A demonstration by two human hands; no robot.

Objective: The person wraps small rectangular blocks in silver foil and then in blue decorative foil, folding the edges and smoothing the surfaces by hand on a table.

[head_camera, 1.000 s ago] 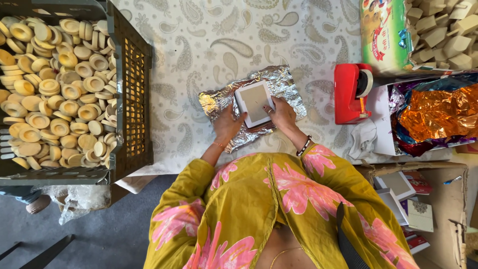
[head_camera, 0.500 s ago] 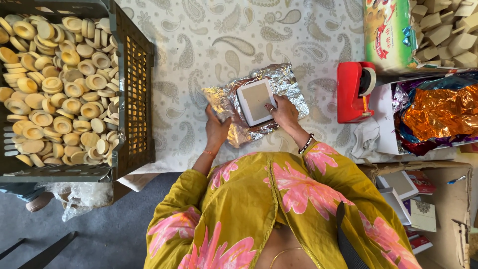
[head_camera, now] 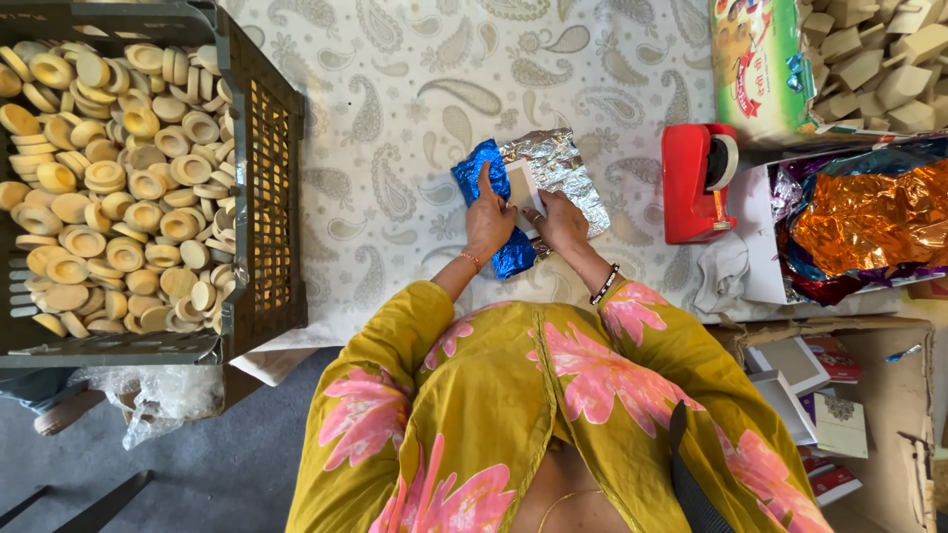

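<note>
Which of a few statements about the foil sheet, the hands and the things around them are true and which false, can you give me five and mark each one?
1. The left hand presses a blue flap of the foil sheet over the small white box. True.
2. The right hand holds the red tape dispenser. False: it rests on the foil; the dispenser stands apart to the right.
3. The dark crate holds round tan discs. True.
4. The foil sheet lies fully flat and open. False: its left side is folded over.
5. Orange foil lies at the right. True.
</note>
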